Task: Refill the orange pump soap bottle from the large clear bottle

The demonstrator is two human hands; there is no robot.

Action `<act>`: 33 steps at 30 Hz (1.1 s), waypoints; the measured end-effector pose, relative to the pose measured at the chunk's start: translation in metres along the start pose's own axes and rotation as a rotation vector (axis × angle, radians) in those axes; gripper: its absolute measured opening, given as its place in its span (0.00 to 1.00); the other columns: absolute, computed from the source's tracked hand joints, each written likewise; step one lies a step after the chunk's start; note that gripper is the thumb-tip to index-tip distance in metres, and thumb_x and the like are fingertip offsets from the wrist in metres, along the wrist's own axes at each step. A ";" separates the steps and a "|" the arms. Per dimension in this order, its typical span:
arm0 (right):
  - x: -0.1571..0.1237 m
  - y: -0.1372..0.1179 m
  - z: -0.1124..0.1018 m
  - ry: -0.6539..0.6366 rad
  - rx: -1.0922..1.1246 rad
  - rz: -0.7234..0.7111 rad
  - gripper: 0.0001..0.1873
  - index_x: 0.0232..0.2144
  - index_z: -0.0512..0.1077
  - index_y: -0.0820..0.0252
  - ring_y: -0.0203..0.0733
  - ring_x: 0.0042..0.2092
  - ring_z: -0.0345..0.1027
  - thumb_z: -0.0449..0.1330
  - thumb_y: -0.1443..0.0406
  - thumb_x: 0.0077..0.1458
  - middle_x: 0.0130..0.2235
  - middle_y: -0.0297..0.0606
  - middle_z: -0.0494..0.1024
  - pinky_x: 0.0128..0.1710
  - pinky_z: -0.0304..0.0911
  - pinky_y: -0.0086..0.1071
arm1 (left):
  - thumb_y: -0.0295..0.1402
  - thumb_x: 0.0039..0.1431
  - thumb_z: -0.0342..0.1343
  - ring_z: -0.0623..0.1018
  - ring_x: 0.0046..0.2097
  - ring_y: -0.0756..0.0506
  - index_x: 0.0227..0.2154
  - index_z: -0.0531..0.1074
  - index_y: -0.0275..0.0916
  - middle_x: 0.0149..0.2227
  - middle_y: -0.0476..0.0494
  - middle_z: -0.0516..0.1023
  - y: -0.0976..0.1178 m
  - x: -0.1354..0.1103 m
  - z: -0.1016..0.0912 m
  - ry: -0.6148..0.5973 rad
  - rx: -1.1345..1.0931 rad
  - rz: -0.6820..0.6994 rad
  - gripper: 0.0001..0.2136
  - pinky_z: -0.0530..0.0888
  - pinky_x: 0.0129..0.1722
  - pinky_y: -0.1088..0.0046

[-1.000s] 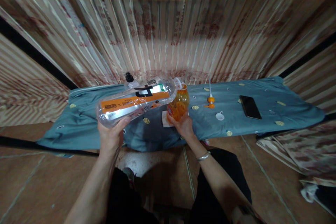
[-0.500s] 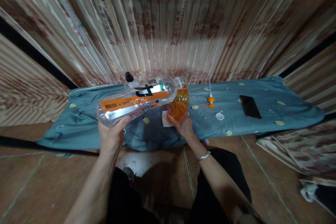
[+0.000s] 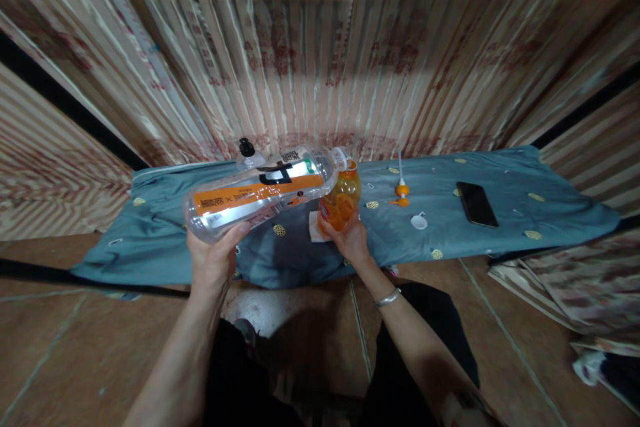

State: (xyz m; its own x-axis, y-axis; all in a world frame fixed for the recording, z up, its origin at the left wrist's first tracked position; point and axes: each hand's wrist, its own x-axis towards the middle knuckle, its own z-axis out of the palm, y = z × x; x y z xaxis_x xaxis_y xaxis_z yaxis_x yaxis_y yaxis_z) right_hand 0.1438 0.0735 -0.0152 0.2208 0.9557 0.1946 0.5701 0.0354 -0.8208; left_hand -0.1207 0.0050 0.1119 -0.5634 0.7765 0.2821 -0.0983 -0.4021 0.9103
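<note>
My left hand (image 3: 215, 250) grips the lower end of a large clear plastic bottle (image 3: 260, 190) with an orange and silver label. The bottle lies tilted to the right, its mouth close over the neck of an orange see-through bottle (image 3: 343, 197). Around the lower part of that orange bottle my right hand (image 3: 350, 237) is closed. Whether the two mouths touch I cannot make out. Part of a folded whitish cloth or tissue (image 3: 316, 227) shows beside the orange bottle.
On the blue-green cloth (image 3: 505, 213) are an orange pump head (image 3: 401, 191) with a white tube, a white round cap (image 3: 419, 221) and a black phone (image 3: 476, 203). A clear bottle with a black top (image 3: 246, 148) stands behind the large bottle. Striped curtains (image 3: 320, 47) surround the cloth-covered surface.
</note>
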 end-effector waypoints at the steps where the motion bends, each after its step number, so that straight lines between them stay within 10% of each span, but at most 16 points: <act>1: 0.000 0.000 0.000 0.008 0.004 -0.002 0.50 0.71 0.73 0.62 0.71 0.59 0.92 0.77 0.40 0.59 0.59 0.60 0.93 0.59 0.88 0.59 | 0.47 0.30 0.94 0.93 0.54 0.31 0.47 0.90 0.46 0.51 0.43 0.94 0.000 0.000 0.000 0.002 -0.005 -0.007 0.37 0.89 0.66 0.46; 19: 0.000 -0.008 -0.007 -0.018 0.106 -0.037 0.45 0.68 0.75 0.60 0.68 0.63 0.91 0.80 0.43 0.59 0.63 0.57 0.93 0.64 0.87 0.58 | 0.47 0.31 0.93 0.91 0.57 0.28 0.51 0.88 0.45 0.52 0.41 0.94 0.007 -0.003 0.005 -0.018 -0.009 -0.035 0.40 0.86 0.67 0.46; 33: 0.002 -0.016 -0.012 -0.020 0.054 -0.005 0.60 0.79 0.66 0.63 0.74 0.63 0.92 0.83 0.48 0.55 0.65 0.61 0.92 0.62 0.88 0.62 | 0.45 0.31 0.92 0.92 0.56 0.28 0.55 0.90 0.45 0.48 0.41 0.94 0.008 -0.002 0.004 -0.016 0.014 -0.059 0.41 0.86 0.69 0.45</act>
State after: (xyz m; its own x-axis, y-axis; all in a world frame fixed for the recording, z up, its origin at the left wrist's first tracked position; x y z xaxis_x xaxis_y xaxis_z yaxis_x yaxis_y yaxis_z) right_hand 0.1447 0.0717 0.0052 0.2019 0.9611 0.1882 0.5279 0.0551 -0.8475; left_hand -0.1171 0.0027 0.1198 -0.5437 0.8063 0.2330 -0.1189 -0.3488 0.9296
